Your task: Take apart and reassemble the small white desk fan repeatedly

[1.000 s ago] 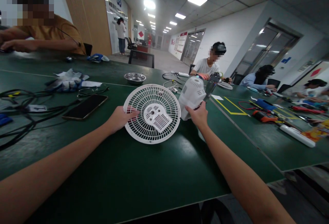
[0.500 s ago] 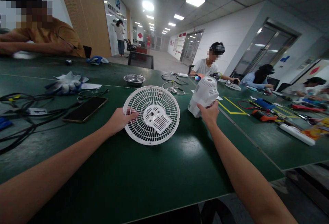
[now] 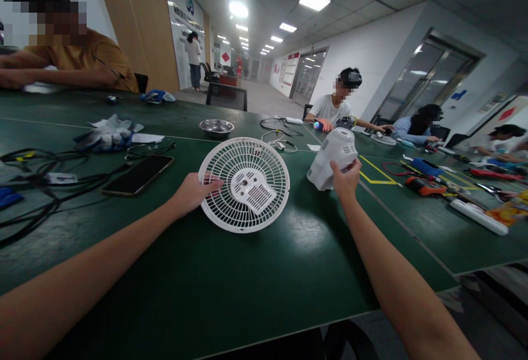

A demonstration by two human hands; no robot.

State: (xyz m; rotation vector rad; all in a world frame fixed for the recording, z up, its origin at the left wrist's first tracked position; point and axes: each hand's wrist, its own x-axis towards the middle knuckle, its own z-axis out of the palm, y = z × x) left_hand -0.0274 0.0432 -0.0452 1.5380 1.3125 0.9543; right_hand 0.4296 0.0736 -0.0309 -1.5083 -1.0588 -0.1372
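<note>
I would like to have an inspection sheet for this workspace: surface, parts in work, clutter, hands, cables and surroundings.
Surface: green table, with yellow tape at right.
Parts in work: round white grille; white housing, tilted.
Clutter: metal bowl, phone and gloves, beyond or left of the grille; orange-and-black tool at right.
Hands: left hand grips the grille's edge; right hand holds the housing.
Cables: black cables tangled at left; white cable behind the grille.
Surroundings: several people, including one in a brown shirt; mesh-backed chair across the table.
</note>
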